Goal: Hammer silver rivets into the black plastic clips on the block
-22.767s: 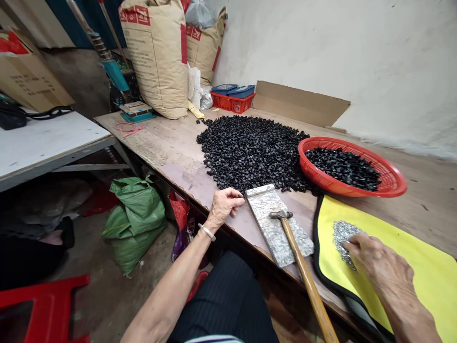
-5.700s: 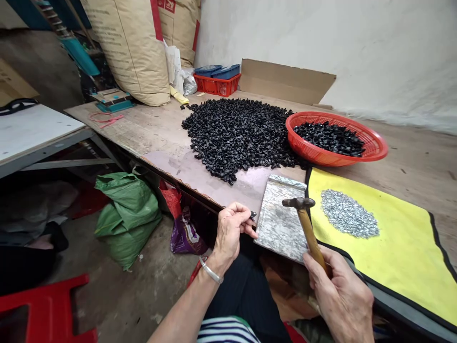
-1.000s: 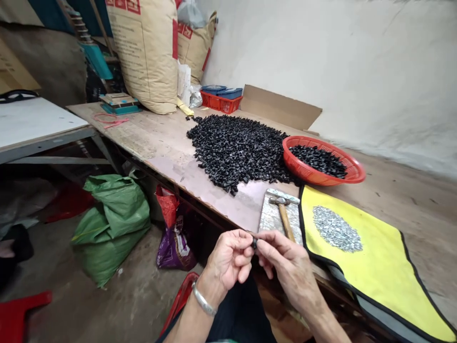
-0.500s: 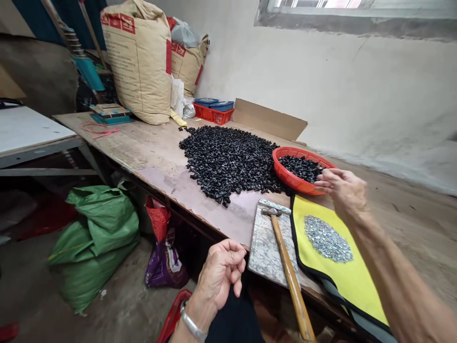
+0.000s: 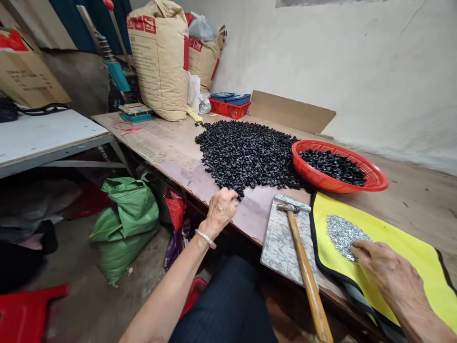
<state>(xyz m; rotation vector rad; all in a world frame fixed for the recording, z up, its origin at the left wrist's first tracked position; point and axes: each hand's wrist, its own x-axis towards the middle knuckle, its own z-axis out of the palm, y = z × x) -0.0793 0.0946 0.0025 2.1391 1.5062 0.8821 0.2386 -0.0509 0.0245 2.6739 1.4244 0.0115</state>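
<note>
Two hands: the left hand (image 5: 221,209) lies at the near edge of the table (image 5: 146,143); the right hand (image 5: 382,271) reaches out over a yellow mat (image 5: 403,257).
Left fingers (image 5: 231,197): loosely curled, tips down, just beside the lower tip of the black heap; whether they hold a piece cannot be told.
Right fingers (image 5: 362,250): long, flat and narrowly set, lying on the mat against the silver heap; no piece is seen held.
Black heap (image 5: 246,152): small black pieces in a broad, shallow layer on the table, its near tip reaching toward the left hand.
Silver heap (image 5: 344,236): fine silvery bits in a low patch on the mat, touched at one edge by the right fingertips.
Hammer (image 5: 303,252): wooden handle pointing toward the person, lying on a stone slab (image 5: 282,252) between the left hand and the mat.
Basket: a red basket (image 5: 378,178) holds more black pieces, just beyond the mat.
Handling: low, flat fingers appear best suited to such fine bits, which would scatter easily.
Rest: a metal bangle (image 5: 205,239) circles the left wrist; paper sacks (image 5: 160,66) stand against the wall.
</note>
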